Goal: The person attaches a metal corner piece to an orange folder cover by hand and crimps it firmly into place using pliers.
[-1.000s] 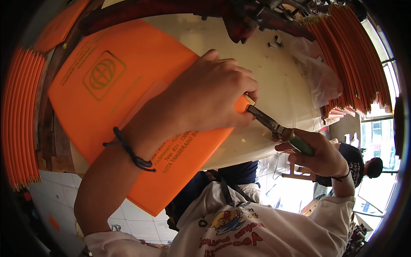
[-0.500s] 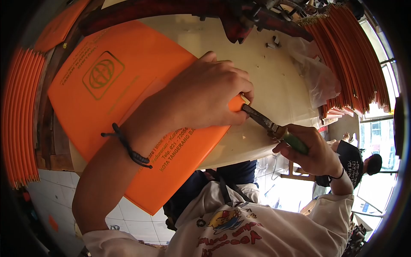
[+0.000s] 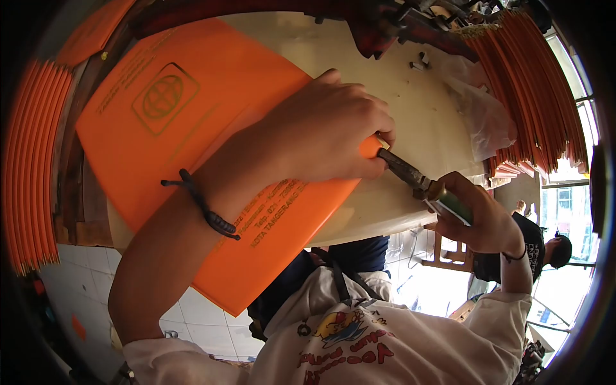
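Note:
An orange folder (image 3: 256,256) with a printed globe emblem lies tilted across the table, its lower corner past the table edge. My left hand (image 3: 340,128) reaches over it, fingers closed on the corner, where a small brass-coloured piece shows. In my right hand (image 3: 471,212) is a green-handled metal tool (image 3: 404,170), held by the handle. The tool's dark tip meets the folder corner beside my left fingertips. How the tip sits on the brass-coloured piece is too small to tell.
Stacks of orange folders stand at the left (image 3: 32,167) and the upper right (image 3: 532,96). A dark red metal frame (image 3: 372,32) crosses the table's far side. Crumpled clear plastic (image 3: 481,112) lies near the right stack. Another person (image 3: 523,247) is in the right background.
Both hands, the folder and the tool appear slightly farther right, along with a small shift of the whole view. My left hand keeps its grip, and the tool tip stays at the corner.

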### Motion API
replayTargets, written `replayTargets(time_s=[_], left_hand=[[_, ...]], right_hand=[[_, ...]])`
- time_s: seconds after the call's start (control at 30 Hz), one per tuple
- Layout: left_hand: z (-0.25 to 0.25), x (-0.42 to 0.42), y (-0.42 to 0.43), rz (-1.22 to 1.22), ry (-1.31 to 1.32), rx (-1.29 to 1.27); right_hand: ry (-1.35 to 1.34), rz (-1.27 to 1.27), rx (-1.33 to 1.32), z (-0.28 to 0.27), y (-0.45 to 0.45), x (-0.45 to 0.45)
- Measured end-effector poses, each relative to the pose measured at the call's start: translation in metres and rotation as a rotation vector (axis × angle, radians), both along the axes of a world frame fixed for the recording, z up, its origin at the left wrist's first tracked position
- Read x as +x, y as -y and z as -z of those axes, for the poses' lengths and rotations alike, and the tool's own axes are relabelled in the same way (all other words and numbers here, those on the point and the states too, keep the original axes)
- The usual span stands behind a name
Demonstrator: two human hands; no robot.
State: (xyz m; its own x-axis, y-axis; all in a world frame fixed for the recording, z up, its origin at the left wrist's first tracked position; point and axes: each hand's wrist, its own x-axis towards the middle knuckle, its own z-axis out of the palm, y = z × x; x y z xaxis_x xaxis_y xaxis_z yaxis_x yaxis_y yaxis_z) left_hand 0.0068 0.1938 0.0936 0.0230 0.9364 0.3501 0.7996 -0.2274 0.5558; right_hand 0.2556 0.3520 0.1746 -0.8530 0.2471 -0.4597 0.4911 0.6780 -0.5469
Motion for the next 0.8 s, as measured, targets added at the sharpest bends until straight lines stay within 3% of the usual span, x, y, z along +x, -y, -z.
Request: replayTargets(time_s=[0.13,0.23,0.4,0.57,0.8], left_hand=[[0.000,-0.001,0.001,0.009,0.015,-0.010],[0.002,-0.002,0.000,0.011,-0.001,0.006],[0.003,-0.003,-0.001,-0.001,-0.012,-0.007],[0.001,-0.001,0.000,-0.009,-0.018,-0.016],[0.000,-0.002,0.002,-0.001,-0.016,-0.020]], right_hand=[[0.336,-0.008,-0.021,-0.019,-0.002,-0.019],[0.235,-0.127,0.136,-0.012,0.001,-0.013],[0.118,-0.031,0.178,-0.009,0.015,-0.014],[0.172,0.047,0.167,-0.005,0.019,-0.013],[0.080,-0.039,0.155,0.000,0.014,-0.010]])
